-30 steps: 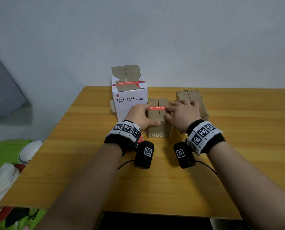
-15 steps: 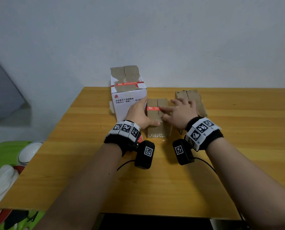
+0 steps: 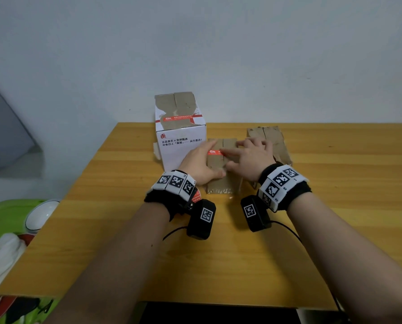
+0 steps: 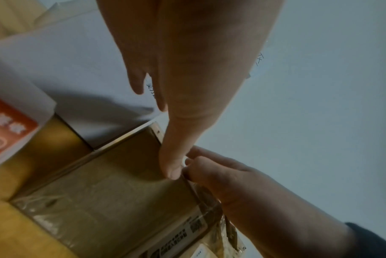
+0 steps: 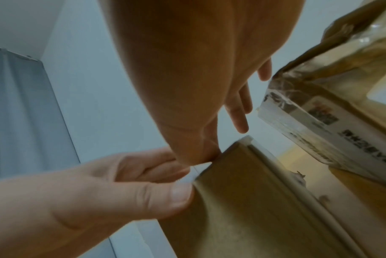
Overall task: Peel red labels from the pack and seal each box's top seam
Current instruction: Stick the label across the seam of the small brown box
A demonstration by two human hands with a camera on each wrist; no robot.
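A small brown box [image 3: 221,183] stands mid-table with a red label [image 3: 214,152] across its top seam. My left hand [image 3: 201,161] rests against the box's left side, fingers straight, thumb lying on the top. My right hand [image 3: 248,156] is spread over the box, its index finger pressing on the label's right part. The left wrist view shows the left thumb [image 4: 172,162] on the box [image 4: 110,192] edge. The red label pack [image 3: 196,196] peeks out under my left wrist and shows as the pack [image 4: 6,129] in that view.
A taller white box [image 3: 181,148] with a red label [image 3: 177,118] on top stands just left of the brown one. Another brown box [image 3: 275,141] sits behind my right hand. The wooden table [image 3: 335,206] edge is near me; a green item [image 3: 6,216] lies on the floor to the left.
My right index finger has slid leftward along the red label. The left hand has stayed against the box's left side.
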